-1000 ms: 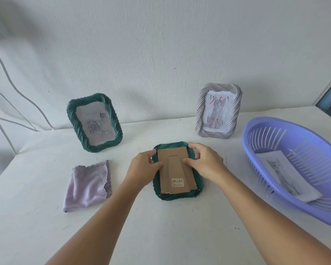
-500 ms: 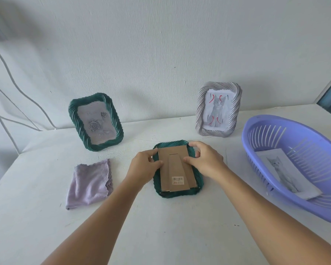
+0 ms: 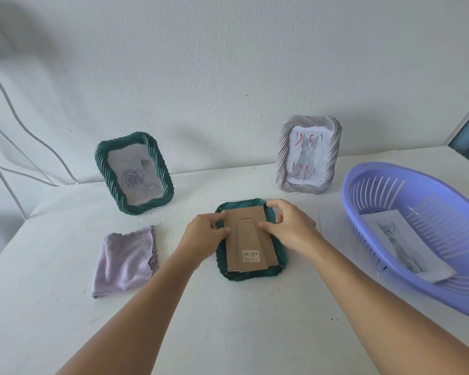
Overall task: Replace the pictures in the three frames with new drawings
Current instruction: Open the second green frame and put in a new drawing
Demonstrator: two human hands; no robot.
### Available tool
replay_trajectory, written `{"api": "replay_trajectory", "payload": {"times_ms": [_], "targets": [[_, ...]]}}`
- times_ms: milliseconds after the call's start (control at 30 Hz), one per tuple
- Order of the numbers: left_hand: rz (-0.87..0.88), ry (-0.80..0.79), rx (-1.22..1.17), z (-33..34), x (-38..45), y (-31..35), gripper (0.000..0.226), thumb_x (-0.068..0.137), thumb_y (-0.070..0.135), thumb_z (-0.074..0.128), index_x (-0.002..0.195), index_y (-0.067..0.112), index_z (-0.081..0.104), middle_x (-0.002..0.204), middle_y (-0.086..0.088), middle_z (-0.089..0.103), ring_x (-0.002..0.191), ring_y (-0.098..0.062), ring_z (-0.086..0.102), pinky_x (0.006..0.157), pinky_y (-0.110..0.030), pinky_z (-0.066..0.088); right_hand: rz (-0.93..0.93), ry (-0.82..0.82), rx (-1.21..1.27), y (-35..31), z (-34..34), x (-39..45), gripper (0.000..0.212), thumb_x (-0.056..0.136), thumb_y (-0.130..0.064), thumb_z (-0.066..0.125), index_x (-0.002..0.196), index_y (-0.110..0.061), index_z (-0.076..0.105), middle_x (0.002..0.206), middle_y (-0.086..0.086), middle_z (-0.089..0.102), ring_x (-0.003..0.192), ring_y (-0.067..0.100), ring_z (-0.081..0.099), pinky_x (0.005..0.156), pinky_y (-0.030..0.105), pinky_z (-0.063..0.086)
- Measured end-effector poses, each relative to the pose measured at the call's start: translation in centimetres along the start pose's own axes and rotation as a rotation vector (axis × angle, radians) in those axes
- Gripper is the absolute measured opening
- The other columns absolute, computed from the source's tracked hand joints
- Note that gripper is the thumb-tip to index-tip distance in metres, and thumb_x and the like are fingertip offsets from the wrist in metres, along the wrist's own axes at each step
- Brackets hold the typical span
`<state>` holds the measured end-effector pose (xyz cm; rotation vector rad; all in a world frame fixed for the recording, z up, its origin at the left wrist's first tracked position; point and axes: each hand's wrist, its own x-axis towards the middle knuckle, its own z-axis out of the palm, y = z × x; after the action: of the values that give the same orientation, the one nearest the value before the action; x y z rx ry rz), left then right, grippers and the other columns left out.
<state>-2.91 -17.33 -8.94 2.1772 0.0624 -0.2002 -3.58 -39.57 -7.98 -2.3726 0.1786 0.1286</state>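
Observation:
A green frame [image 3: 251, 274] lies face down in the middle of the white table, its brown cardboard back [image 3: 248, 239] with a stand and barcode sticker facing up. My left hand [image 3: 205, 235] grips the back's left edge with curled fingers. My right hand [image 3: 289, 224] grips its right edge, index finger reaching to the frame's top right corner. A second green frame [image 3: 134, 173] with a rose picture stands at the back left. A grey frame [image 3: 307, 155] with a cat drawing stands at the back right.
A purple plastic basket [image 3: 368, 201] sits at the right and holds a cat drawing on paper [image 3: 406, 247]. A folded lilac cloth [image 3: 126, 259] lies left of the face-down frame. White cables [image 3: 8, 147] hang along the wall at far left.
Both hands stay on the cardboard back with only slight finger shifts. The view has tilted a little.

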Motion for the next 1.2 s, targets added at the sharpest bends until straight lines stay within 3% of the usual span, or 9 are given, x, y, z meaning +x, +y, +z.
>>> {"api": "replay_trajectory", "payload": {"times_ms": [200,400,600,1000,1100,1200], "targets": [[0.014,0.086,-0.022,0.1,-0.4,-0.5,0.037,0.090,0.025,0.074,0.127,0.027,0.067,0.066,0.006,0.050,0.061,-0.011,0.049,0.057,-0.025,0.040,0.008,0.005,0.019,0.1,-0.1,-0.1,0.055,0.086,-0.049,0.074,0.136,-0.039,0.052,0.088,-0.014,0.055,0.088,0.008,0.058,0.104,0.041,0.041],[0.004,0.066,-0.036,0.1,-0.1,-0.7,0.039,0.091,0.022,0.075,0.130,0.022,0.069,0.065,0.007,0.045,0.058,-0.008,0.043,0.051,-0.014,0.032,0.011,0.016,0.022,0.3,0.3,0.2,0.049,0.085,-0.049,0.074,0.129,-0.040,0.054,0.085,-0.013,0.054,0.083,0.004,0.056,0.105,0.039,0.037],[0.000,0.056,-0.036,0.1,0.0,-0.7,0.040,0.091,0.023,0.075,0.131,0.020,0.069,0.066,0.007,0.046,0.059,-0.008,0.043,0.052,-0.016,0.033,-0.012,0.032,0.021,0.6,0.6,0.1,0.041,0.088,-0.048,0.071,0.126,-0.039,0.058,0.082,-0.013,0.051,0.079,-0.002,0.053,0.105,0.038,0.037],[-0.002,0.051,-0.022,0.1,-0.1,-0.5,0.040,0.091,0.023,0.075,0.131,0.020,0.068,0.065,0.006,0.046,0.059,-0.008,0.043,0.053,-0.018,0.033,-0.054,0.019,-0.028,1.0,0.8,0.3,0.051,0.092,-0.050,0.066,0.141,-0.044,0.053,0.079,-0.011,0.049,0.076,-0.002,0.051,0.101,0.036,0.038],[-0.004,0.049,-0.013,0.0,-0.3,-0.2,0.040,0.092,0.024,0.074,0.131,0.020,0.068,0.066,0.006,0.047,0.060,-0.009,0.045,0.055,-0.019,0.034,-0.063,0.026,-0.048,0.7,0.8,0.1,0.050,0.092,-0.050,0.065,0.140,-0.041,0.053,0.084,-0.012,0.052,0.081,0.001,0.053,0.101,0.038,0.038],[-0.003,0.045,0.022,-0.2,-0.9,0.3,0.037,0.093,0.029,0.071,0.130,0.024,0.066,0.068,0.005,0.052,0.062,-0.010,0.049,0.056,-0.022,0.037,-0.132,0.119,-0.156,0.3,1.0,-0.8,0.050,0.094,-0.053,0.061,0.140,-0.040,0.050,0.098,-0.010,0.053,0.098,0.013,0.055,0.103,0.042,0.036]]}}
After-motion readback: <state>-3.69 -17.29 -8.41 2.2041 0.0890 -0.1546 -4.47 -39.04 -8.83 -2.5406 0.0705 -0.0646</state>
